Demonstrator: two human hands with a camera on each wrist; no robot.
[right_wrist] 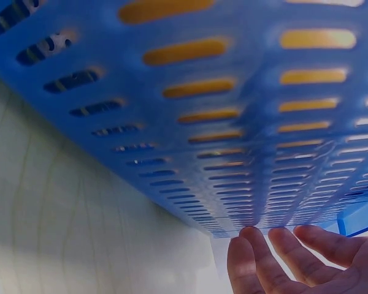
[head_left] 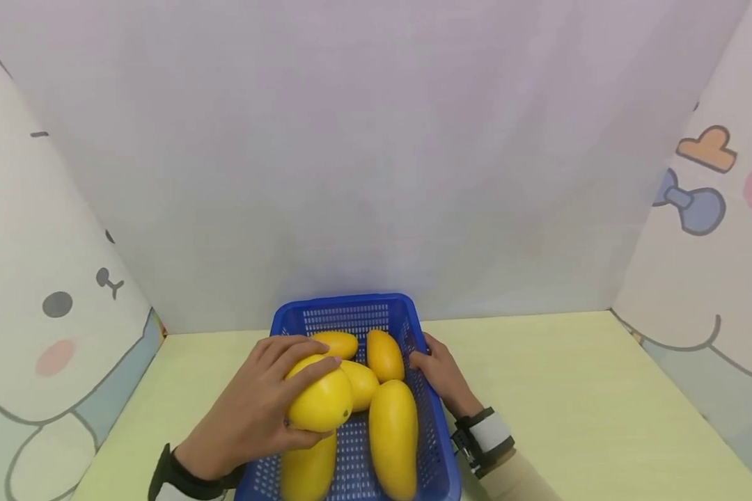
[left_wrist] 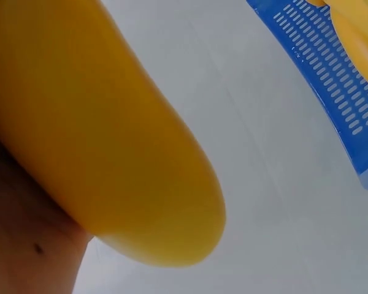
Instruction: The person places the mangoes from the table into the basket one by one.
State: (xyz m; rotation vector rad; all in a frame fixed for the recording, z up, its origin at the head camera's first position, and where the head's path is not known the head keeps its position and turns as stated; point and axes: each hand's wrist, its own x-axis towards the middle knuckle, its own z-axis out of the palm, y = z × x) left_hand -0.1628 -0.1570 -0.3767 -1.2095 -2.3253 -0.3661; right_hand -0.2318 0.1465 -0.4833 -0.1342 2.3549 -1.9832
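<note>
My left hand (head_left: 244, 407) grips a yellow mango (head_left: 322, 400) above the left part of a blue plastic basket (head_left: 440, 435), fingers over its top and thumb beneath. In the left wrist view that mango (left_wrist: 116, 141) fills much of the picture, its rounded end pointing down and right. On the basket's right side my right hand (head_left: 445, 376) holds the rim, thumb over the edge. The right wrist view shows its fingertips (right_wrist: 251, 242) against the outside of the slotted wall (right_wrist: 251, 128). Several more mangoes (head_left: 393, 438) lie inside the basket; the held one partly hides some.
The basket stands on a pale yellow-green tabletop (head_left: 539, 390), close to a plain whitish back wall (head_left: 376, 174). Side panels with cartoon animals rise at left (head_left: 31, 243) and right (head_left: 702, 278). Both wrists wear dark straps (head_left: 482, 438).
</note>
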